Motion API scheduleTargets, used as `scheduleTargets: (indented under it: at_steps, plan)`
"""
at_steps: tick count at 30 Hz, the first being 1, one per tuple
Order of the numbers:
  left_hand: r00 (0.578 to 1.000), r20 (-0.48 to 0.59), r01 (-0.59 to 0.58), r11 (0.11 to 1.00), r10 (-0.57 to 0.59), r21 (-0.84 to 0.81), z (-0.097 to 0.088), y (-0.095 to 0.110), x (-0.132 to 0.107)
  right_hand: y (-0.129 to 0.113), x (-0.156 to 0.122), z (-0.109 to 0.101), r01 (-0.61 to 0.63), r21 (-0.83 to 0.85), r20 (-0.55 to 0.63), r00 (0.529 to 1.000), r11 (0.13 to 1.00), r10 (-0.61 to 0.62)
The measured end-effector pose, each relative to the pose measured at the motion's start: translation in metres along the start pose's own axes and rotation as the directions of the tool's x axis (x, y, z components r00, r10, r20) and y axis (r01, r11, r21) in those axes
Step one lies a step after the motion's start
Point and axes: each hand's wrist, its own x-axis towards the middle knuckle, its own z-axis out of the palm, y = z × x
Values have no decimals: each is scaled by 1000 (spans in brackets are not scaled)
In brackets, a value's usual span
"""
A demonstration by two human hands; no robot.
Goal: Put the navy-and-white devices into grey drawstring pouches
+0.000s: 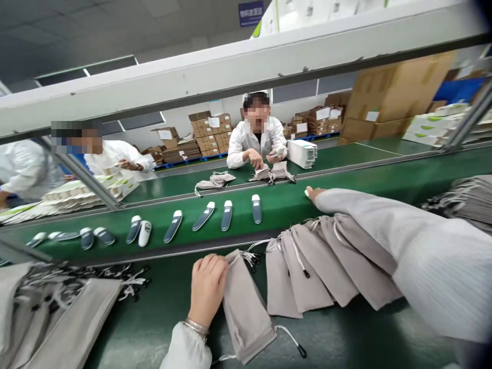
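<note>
My left hand [209, 287] is closed at the upper left edge of a grey drawstring pouch [248, 312], which lies on the green work surface. Its white cords end in black tips. My right hand [315, 194] reaches far out over the green conveyor belt [284, 205], mostly hidden by its sleeve. A small white tip shows at its fingers; I cannot make out what it belongs to. Below that arm, several grey pouches [307, 271] overlap in a fanned row. Several slim blue-grey items with white ends [257, 209] are spaced along the belt, left of my right hand.
More grey pouches are piled at left [77, 323] and at far right [469, 200]. Across the belt, a person [257, 138] handles pouches beside a stack of white boxes [303, 154]. Other people work at left. A white beam [184, 92] crosses overhead.
</note>
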Motion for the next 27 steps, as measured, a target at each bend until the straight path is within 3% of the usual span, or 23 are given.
scheduleTargets:
  at_steps: [4,8,10,13,14,17,19,20,24,27]
  plan:
    - [987,43,162,911,-157,-378,-12,8,6,2,6,-4,-113,223,86,992,968,96]
    - [962,15,217,725,-274,-654,-26,22,22,-36,12,-27,-5,543,108,992,840,-64]
    - [954,14,225,688,-299,-690,-32,29,30,-71,1,-42,69,764,103,968,641,-227]
    - [950,36,237,639,-311,-732,-41,39,38,-129,-37,-59,88,985,-10,888,148,-461]
    - [951,39,232,622,-307,-748,-43,42,40,-148,-53,-62,91,995,-60,865,40,-498]
    - [957,24,196,581,-290,-790,-52,51,43,-189,-94,-55,160,984,-178,822,-80,-541]
    - [946,-23,172,561,-323,-810,-58,57,45,-203,-111,-42,187,981,-178,789,-47,-588]
    - [931,-61,162,555,-361,-816,-61,60,46,-206,-116,-36,187,982,-140,770,10,-623]
    - [820,-216,148,561,-531,-815,-70,70,50,-199,-123,-21,195,911,160,643,362,-749]
    - [800,-186,181,525,-571,-831,-75,67,48,-179,-125,-31,341,796,283,521,500,-805]
